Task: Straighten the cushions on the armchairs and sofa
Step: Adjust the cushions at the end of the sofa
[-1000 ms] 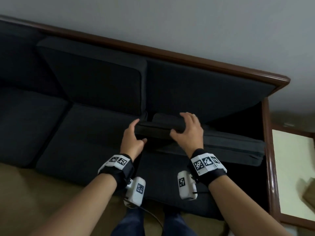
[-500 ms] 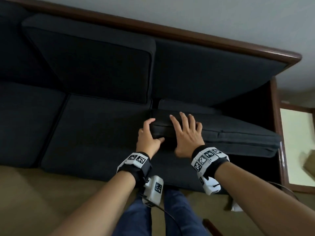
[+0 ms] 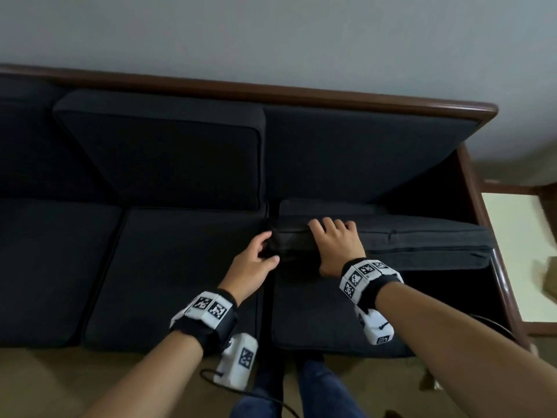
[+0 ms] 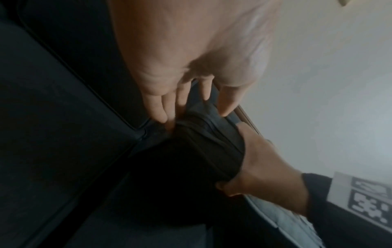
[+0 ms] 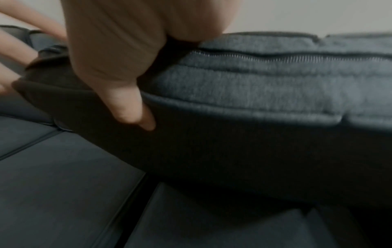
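Right grip: the right hand [image 3: 334, 245] is clamped over the near edge of the loose back cushion [image 3: 422, 239], fingers lying across its top and the thumb [image 5: 135, 107] tucked under the lower piping. Judged purpose: to carry the cushion's weight and turn it.

Left grip: the left hand [image 3: 250, 267] holds the cushion's left end, fingers curled round the corner and thumb toward the seat. Judged purpose: to steer that corner while the other hand bears the load.

Cushion at the grip: it lies flat along the rear of the right seat cushion [image 3: 316, 312] with its zip edge [image 5: 254, 56] facing the person, not standing against the backrest. It is out of place.

Behind the grip: the sofa's right backrest [image 3: 346, 152] stands uncovered; the cushion evidently belongs upright against it.

Left of the grip: the middle back cushion [image 3: 168, 149] stands upright over its seat and gives the line to match.

Right of the grip: the cushion's far end reaches the wooden arm [image 3: 482, 230]; a side table [image 3: 518, 236] stands beyond.

Step in hand: judged as raising the fallen cushion; this seat is not yet straightened.

Risk: the far end may catch on the arm while turning.
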A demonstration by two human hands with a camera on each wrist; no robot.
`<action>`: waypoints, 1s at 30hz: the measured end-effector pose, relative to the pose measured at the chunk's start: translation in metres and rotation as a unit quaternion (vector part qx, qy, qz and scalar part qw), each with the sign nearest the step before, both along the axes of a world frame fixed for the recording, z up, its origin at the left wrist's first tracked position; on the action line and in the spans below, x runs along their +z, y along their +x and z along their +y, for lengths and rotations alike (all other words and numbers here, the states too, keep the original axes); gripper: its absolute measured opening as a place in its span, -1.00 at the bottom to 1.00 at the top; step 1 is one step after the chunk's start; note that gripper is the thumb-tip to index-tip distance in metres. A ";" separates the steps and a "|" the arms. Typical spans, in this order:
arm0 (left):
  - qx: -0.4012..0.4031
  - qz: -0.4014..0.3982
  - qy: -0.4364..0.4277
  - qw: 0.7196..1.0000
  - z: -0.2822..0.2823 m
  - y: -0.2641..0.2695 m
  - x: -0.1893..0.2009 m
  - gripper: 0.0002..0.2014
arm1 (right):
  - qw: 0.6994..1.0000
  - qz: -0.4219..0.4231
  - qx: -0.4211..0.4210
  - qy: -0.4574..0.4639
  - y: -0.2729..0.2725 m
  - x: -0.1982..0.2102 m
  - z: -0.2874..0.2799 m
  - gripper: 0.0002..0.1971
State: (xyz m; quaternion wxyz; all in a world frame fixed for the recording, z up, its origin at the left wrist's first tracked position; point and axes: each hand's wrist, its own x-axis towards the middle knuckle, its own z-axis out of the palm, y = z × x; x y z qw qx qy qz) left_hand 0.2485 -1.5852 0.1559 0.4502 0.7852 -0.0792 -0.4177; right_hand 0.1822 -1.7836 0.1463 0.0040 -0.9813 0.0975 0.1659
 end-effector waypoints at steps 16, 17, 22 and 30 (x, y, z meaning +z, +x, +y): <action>-0.309 -0.295 0.102 0.898 0.046 -0.017 0.031 0.31 | 0.965 -0.093 0.084 0.232 -0.083 0.145 -0.037 -0.12; -0.305 -0.290 0.088 0.903 0.051 -0.020 0.039 0.26 | 0.959 -0.099 0.090 0.251 -0.086 0.148 -0.037 -0.13; -0.316 -0.284 0.125 0.897 0.060 -0.025 0.103 0.10 | 0.925 -0.146 0.099 0.337 -0.088 0.150 -0.045 -0.16; -0.279 -0.370 0.167 0.870 0.029 -0.007 0.227 0.08 | 0.845 -0.257 0.066 0.465 -0.082 0.161 -0.083 -0.04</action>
